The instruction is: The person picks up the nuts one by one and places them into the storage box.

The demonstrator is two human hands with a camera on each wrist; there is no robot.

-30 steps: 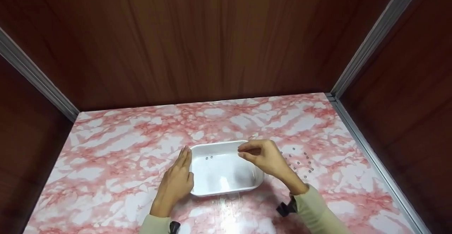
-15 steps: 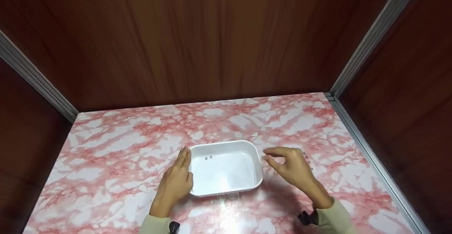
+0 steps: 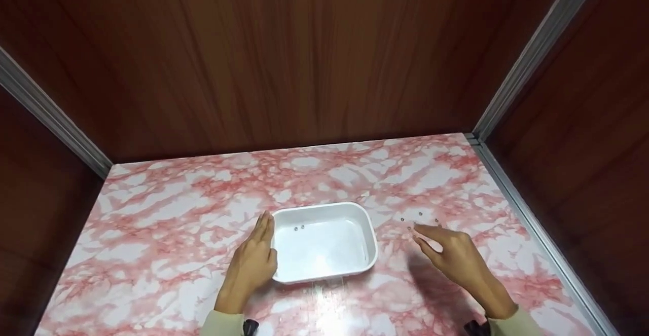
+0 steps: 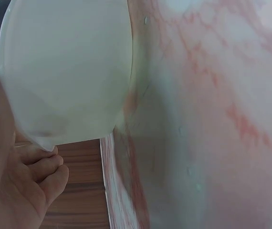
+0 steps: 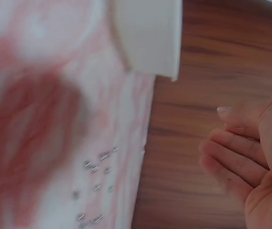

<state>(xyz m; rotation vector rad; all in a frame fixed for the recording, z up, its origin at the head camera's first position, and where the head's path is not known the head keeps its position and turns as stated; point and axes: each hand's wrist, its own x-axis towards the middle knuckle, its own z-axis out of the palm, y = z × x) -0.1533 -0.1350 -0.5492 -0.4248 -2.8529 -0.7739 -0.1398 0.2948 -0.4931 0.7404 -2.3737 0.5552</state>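
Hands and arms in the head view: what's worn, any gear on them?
Both hands, left hand and right hand, are bare: no gloves, no rings visible. Pale beige long sleeves end at the wrists. A small black device sits at each wrist, mostly cut off by the frame edge.

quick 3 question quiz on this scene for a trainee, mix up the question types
1. True or false: the left hand lies flat against the side of the tray.
2. Which is nearest the right hand? A) the tray's inside B) the loose small metal pieces on the table C) the back wall
3. Fill in: the head view shows ___ small pieces inside the tray.

Key
1. True: straight fingers rest along its left side.
2. B: the fingers reach toward the pieces to the right of the tray.
3. Two, near the far left corner.
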